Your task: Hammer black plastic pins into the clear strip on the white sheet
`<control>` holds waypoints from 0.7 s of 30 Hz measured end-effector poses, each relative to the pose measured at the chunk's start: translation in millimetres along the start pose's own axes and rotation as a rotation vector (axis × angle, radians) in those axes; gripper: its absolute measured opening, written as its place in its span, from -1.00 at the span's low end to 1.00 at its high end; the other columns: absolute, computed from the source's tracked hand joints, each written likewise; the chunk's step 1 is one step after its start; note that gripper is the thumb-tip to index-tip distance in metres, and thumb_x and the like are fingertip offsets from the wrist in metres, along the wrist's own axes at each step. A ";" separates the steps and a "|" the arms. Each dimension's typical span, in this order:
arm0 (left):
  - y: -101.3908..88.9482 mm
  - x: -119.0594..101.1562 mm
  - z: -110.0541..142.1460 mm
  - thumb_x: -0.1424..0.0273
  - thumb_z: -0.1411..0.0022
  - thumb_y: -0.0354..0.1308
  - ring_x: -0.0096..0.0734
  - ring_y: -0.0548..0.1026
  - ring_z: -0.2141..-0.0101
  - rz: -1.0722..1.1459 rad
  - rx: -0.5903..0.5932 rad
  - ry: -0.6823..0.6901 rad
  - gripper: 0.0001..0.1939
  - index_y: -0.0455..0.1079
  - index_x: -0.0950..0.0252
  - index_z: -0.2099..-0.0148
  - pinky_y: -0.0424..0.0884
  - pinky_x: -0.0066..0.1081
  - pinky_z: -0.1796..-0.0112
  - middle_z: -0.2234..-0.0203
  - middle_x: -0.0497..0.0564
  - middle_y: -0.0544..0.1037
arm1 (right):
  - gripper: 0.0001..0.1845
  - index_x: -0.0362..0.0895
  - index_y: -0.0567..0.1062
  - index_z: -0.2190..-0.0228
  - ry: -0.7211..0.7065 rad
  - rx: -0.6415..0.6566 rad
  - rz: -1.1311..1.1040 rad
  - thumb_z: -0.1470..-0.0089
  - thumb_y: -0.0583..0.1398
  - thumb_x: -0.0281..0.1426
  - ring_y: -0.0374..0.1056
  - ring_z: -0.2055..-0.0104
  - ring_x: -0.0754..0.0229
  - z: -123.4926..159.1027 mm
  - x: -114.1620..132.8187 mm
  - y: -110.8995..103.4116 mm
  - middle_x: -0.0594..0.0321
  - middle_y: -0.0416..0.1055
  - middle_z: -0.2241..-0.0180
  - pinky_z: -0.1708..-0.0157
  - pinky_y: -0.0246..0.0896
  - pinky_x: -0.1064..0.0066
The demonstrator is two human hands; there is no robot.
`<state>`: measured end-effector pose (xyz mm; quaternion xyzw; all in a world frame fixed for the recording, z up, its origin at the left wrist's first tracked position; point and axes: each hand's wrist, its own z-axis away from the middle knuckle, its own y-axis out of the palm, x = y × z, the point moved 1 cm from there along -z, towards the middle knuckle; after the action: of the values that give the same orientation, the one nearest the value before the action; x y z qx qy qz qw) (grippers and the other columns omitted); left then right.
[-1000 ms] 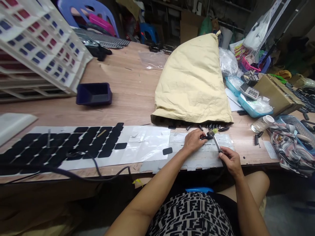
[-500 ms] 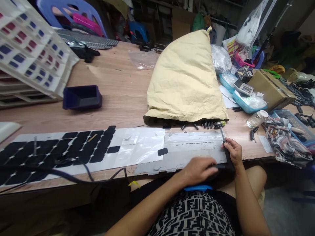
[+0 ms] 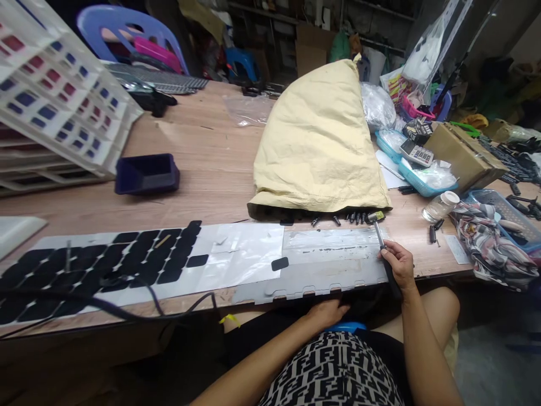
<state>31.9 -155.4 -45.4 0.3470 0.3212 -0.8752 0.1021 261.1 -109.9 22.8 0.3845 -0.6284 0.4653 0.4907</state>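
Observation:
My right hand point(image 3: 399, 264) is closed round the black handle of a small hammer point(image 3: 379, 237). Its metal shaft slants up and left to a yellowish head, beside several small dark metal pieces point(image 3: 357, 217) along the edge of a cream cloth bag point(image 3: 321, 146). Under the hammer lies a grey board point(image 3: 325, 273) with a notched front edge. Down at my lap, below the table edge, is my left hand point(image 3: 327, 313); most of its fingers are hidden, and whether it holds anything cannot be made out.
A white sheet with black rounded pads point(image 3: 152, 248) covers the left front, crossed by a black cable point(image 3: 105, 304). Beyond it stand a dark purple bin point(image 3: 147, 173) and a white crate point(image 3: 71, 107). Rightward are a clear jar point(image 3: 440, 207), a patterned cloth point(image 3: 486, 237) and blue baskets point(image 3: 429, 179).
My left hand has gone down and left, from over the board's front edge to my lap. The hammer in my right hand has shifted slightly left. The view has moved a little.

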 end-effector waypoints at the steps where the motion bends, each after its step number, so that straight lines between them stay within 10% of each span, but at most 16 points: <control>1: -5.9 -8.1 8.5 0.14 -0.27 0.08 -0.05 0.56 0.04 -0.009 0.039 0.064 -0.54 0.47 0.18 -0.13 0.43 -0.24 0.07 0.05 0.13 0.61 | -0.62 -0.17 0.59 0.16 -0.001 0.000 -0.001 0.00 0.31 -0.22 0.43 0.45 0.17 0.0 0.3 0.3 0.28 0.52 0.53 0.29 0.35 0.28; 6: -67.8 -52.8 41.7 0.09 -0.25 0.14 -0.32 0.55 0.37 0.112 0.041 0.358 -0.64 0.59 0.17 0.08 0.37 -0.43 0.36 0.38 -0.03 0.63 | -0.62 -0.17 0.59 0.17 0.006 0.009 -0.001 0.01 0.32 -0.23 0.42 0.45 0.18 -1.5 1.9 0.7 0.28 0.52 0.54 0.30 0.35 0.29; 11: -153.7 -53.9 11.5 0.19 -0.38 0.00 -0.23 0.56 0.32 -0.093 -0.713 -0.044 -0.62 0.51 0.21 -0.07 0.35 -0.37 0.35 0.33 0.07 0.63 | -0.62 -0.18 0.59 0.18 0.014 0.017 0.004 0.02 0.33 -0.24 0.42 0.45 0.18 -2.4 2.7 0.6 0.27 0.52 0.54 0.29 0.35 0.29; 13: -174.7 -46.7 -9.3 0.20 -0.37 0.01 -0.11 0.58 0.21 -0.202 -0.844 -0.141 -0.63 0.51 0.23 -0.06 0.37 -0.32 0.29 0.25 0.13 0.64 | -0.62 -0.18 0.59 0.18 0.016 0.015 0.004 0.03 0.33 -0.24 0.42 0.45 0.17 -2.2 3.1 0.7 0.27 0.52 0.54 0.29 0.34 0.29; 21: -176.0 -27.4 -21.0 0.21 -0.35 0.01 -0.01 0.57 0.19 -0.298 -0.771 -0.256 -0.67 0.50 0.24 0.03 0.36 -0.24 0.26 0.25 0.16 0.63 | -0.63 -0.18 0.58 0.18 0.016 0.017 0.007 0.02 0.32 -0.24 0.43 0.44 0.16 -1.0 5.7 1.1 0.26 0.53 0.54 0.27 0.36 0.27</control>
<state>-7.2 -7.2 47.9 0.1222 0.6560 -0.7323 0.1359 259.1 -108.8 28.2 0.3828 -0.6215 0.4755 0.4910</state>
